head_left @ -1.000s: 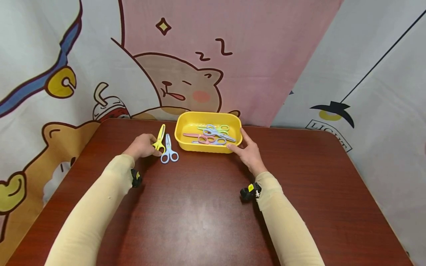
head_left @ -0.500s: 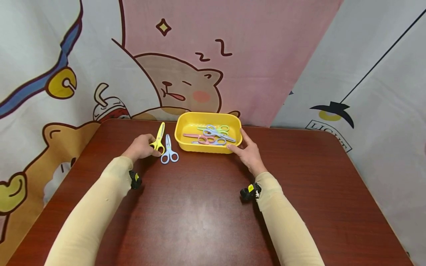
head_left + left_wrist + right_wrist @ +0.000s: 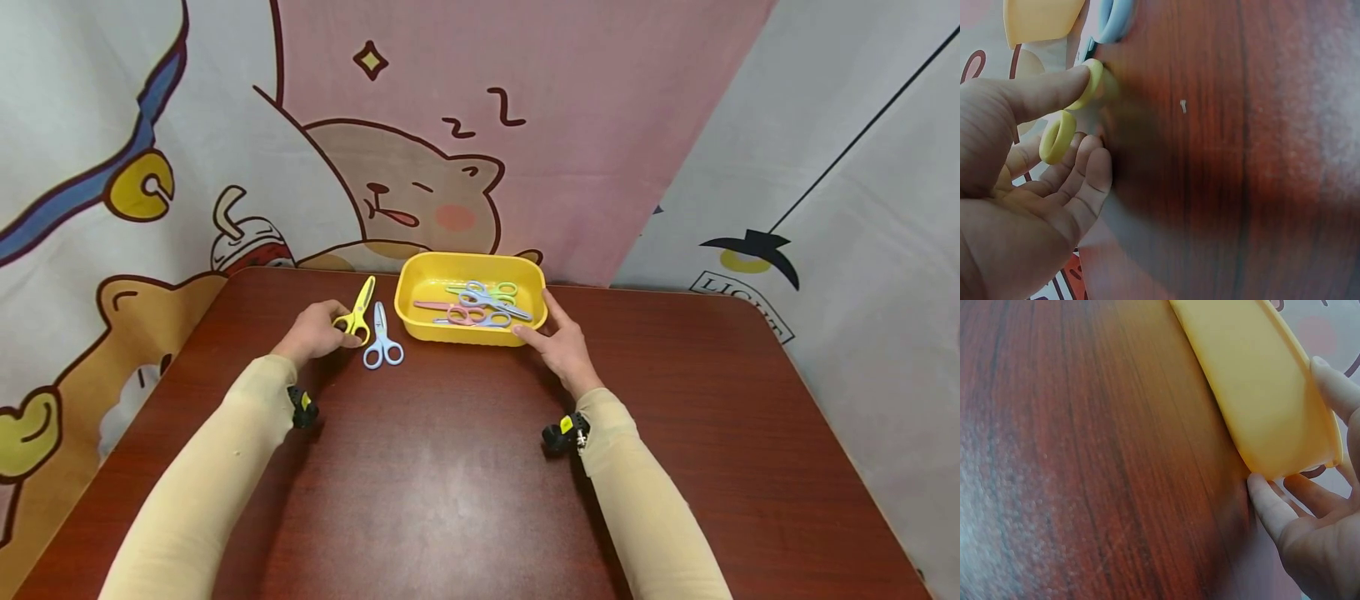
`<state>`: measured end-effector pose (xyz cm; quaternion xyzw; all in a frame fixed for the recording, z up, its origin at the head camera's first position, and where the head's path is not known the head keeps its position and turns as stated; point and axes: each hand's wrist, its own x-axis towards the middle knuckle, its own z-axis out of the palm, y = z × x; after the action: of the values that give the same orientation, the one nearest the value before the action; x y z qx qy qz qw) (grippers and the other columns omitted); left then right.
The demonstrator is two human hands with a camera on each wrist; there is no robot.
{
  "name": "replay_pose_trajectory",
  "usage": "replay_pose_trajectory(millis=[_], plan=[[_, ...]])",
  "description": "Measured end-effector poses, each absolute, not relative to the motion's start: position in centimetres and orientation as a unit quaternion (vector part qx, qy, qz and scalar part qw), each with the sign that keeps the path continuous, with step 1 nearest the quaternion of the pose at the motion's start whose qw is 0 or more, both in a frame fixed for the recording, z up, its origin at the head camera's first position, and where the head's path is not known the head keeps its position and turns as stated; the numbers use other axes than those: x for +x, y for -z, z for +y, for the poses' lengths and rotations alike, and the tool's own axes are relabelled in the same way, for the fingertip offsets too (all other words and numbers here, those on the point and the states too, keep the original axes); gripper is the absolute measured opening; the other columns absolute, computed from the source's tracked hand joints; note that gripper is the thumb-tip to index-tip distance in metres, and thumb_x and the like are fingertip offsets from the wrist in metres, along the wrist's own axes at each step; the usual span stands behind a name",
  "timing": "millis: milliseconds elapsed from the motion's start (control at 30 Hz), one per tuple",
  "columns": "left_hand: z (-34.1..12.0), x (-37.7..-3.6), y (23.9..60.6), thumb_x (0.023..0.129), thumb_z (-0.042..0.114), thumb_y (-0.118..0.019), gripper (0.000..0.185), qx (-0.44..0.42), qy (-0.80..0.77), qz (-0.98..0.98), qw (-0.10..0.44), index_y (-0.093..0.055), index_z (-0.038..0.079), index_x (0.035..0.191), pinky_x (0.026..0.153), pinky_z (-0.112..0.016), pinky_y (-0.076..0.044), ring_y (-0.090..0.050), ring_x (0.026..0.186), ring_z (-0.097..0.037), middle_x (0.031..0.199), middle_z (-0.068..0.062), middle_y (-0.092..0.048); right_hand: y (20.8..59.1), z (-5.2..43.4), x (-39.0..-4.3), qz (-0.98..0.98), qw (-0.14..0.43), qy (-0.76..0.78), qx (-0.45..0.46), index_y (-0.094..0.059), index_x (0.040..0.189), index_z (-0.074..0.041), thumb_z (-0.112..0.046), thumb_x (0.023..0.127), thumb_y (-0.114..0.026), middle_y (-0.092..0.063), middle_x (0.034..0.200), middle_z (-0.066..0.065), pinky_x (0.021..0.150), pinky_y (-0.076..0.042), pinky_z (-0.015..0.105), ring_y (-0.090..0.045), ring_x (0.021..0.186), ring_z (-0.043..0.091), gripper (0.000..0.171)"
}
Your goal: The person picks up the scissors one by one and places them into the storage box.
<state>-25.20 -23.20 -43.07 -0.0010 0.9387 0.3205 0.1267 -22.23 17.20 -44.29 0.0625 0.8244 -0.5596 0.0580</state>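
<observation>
My left hand (image 3: 309, 333) pinches a pair of yellow scissors (image 3: 364, 298) by the handle, blades pointing away. In the left wrist view the thumb presses one yellow finger loop (image 3: 1057, 137) of the pair, and the other fingers lie behind. Just right of that hand, a pair of light blue scissors (image 3: 380, 327) lies on the table, blades pointing away. My right hand (image 3: 562, 352) holds the right end of a yellow plastic basket (image 3: 450, 335), thumb at its rim and fingers low at the corner. Inside lie several scissors, including pink (image 3: 431, 306), green (image 3: 507, 289) and blue (image 3: 475, 297) ones, overlapping.
The dark red-brown wooden table (image 3: 450, 467) carries everything. A cartoon-printed curtain (image 3: 600, 125) hangs close behind its back edge, just beyond the basket. A small pale scrap (image 3: 1183, 106) lies on the wood in the left wrist view.
My left hand has shifted slightly left with the yellow scissors, widening the gap to the light blue pair. The right hand and the basket have stayed in place.
</observation>
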Motion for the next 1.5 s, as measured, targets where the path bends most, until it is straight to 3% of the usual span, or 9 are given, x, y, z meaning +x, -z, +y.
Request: replay_pose_trajectory(millis=[167, 400, 467, 767, 1200, 1500], plan=[[-23.26, -25.09, 43.05, 0.087, 0.017, -0.081, 0.054, -0.008, -0.325, 0.938, 0.116, -0.057, -0.006, 0.129, 0.091, -0.046, -0.045, -0.052, 0.103, -0.034, 0.120, -0.024, -0.059, 44.34, 17.27, -22.25, 0.823, 0.059, 0.562, 0.063, -0.023, 0.165, -0.036, -0.037, 0.091, -0.081, -0.022, 0.171, -0.001, 0.122, -0.033, 0.043, -0.024, 0.156, 0.023, 0.093], [-23.45, -25.11, 43.21, 0.088, 0.008, -0.080, 0.054, -0.009, -0.369, 0.923, 0.105, -0.055, -0.009, 0.133, 0.066, -0.025, -0.054, -0.069, 0.075, -0.019, 0.111, -0.023, -0.060, 44.31, 17.29, -22.26, 0.822, 0.057, 0.564, 0.061, -0.022, 0.165, -0.032, -0.037, 0.091, -0.080, -0.022, 0.171, 0.000, 0.122, -0.033, 0.044, -0.024, 0.156, 0.024, 0.095], [-23.42, -25.11, 43.25, 0.088, 0.006, -0.079, 0.054, -0.011, -0.383, 0.918, 0.106, -0.054, -0.009, 0.134, 0.065, -0.024, -0.056, -0.069, 0.073, -0.017, 0.110, -0.024, -0.060, 44.32, 17.29, -22.27, 0.821, 0.056, 0.565, 0.061, -0.022, 0.166, -0.031, -0.037, 0.091, -0.081, -0.022, 0.171, 0.000, 0.122, -0.033, 0.043, -0.025, 0.156, 0.024, 0.095], [-22.99, -24.83, 43.04, 0.091, -0.001, -0.073, 0.050, -0.020, -0.427, 0.898, 0.108, -0.051, -0.011, 0.135, 0.075, -0.033, -0.063, -0.072, 0.083, -0.024, 0.117, -0.028, -0.057, 44.41, 17.25, -22.30, 0.822, 0.055, 0.564, 0.063, -0.023, 0.165, -0.033, -0.036, 0.091, -0.080, -0.022, 0.171, 0.001, 0.122, -0.033, 0.043, -0.024, 0.156, 0.023, 0.094], [-23.34, -25.02, 43.67, 0.090, -0.005, -0.068, 0.047, -0.020, -0.418, 0.905, 0.073, -0.055, -0.008, 0.135, 0.068, -0.027, -0.061, -0.065, 0.088, -0.029, 0.120, -0.027, -0.057, 44.43, 17.21, -22.25, 0.824, 0.057, 0.560, 0.062, -0.022, 0.165, -0.036, -0.037, 0.091, -0.080, -0.022, 0.171, 0.001, 0.122, -0.034, 0.042, -0.027, 0.155, 0.024, 0.094], [-23.44, -24.85, 43.38, 0.091, -0.011, -0.066, 0.051, -0.043, -0.491, 0.867, 0.079, -0.049, -0.012, 0.139, 0.076, -0.033, -0.064, -0.065, 0.099, -0.035, 0.124, -0.028, -0.051, 44.53, 17.22, -22.28, 0.822, 0.055, 0.563, 0.062, -0.023, 0.165, -0.036, -0.037, 0.091, -0.081, -0.023, 0.171, -0.001, 0.121, -0.035, 0.042, -0.027, 0.155, 0.023, 0.094]])
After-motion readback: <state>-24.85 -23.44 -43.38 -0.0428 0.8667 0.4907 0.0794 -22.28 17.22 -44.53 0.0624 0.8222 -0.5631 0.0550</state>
